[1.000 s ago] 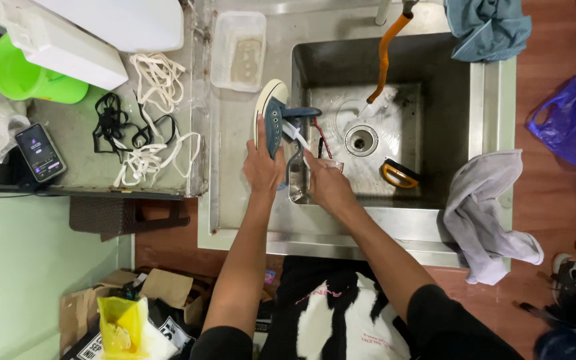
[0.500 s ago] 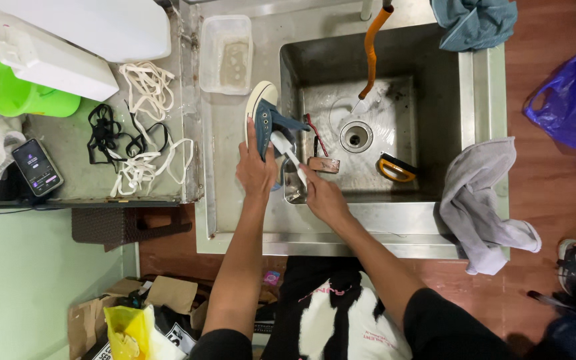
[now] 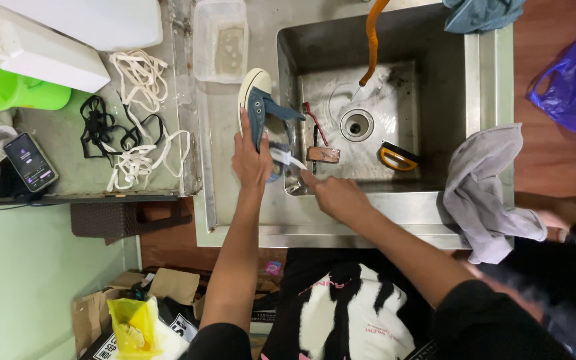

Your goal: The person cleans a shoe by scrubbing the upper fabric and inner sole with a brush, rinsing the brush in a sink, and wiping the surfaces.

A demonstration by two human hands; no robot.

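My left hand [image 3: 251,160] grips a blue sneaker [image 3: 257,110] with a white sole, held on its side at the left rim of the steel sink [image 3: 481,80]. In my right hand [image 3: 336,195] is a white brush [image 3: 287,158], its head pressed against the sneaker's side. A small brown block [image 3: 323,155] and a red-handled brush [image 3: 315,123] lie in the basin close to the shoe. An orange hose [image 3: 370,40] hangs over the drain [image 3: 357,125].
White laces [image 3: 143,87] and black laces [image 3: 101,127] lie on the left counter beside a phone [image 3: 29,161], a green bucket [image 3: 5,88] and a clear tub [image 3: 220,40]. A grey towel [image 3: 485,187] drapes over the sink's right edge; a blue bag [image 3: 571,83] sits beyond.
My right hand has drawn back toward me, pulling the brush down along the shoe. The view has shifted a little; the shoe stays at the sink's left rim.
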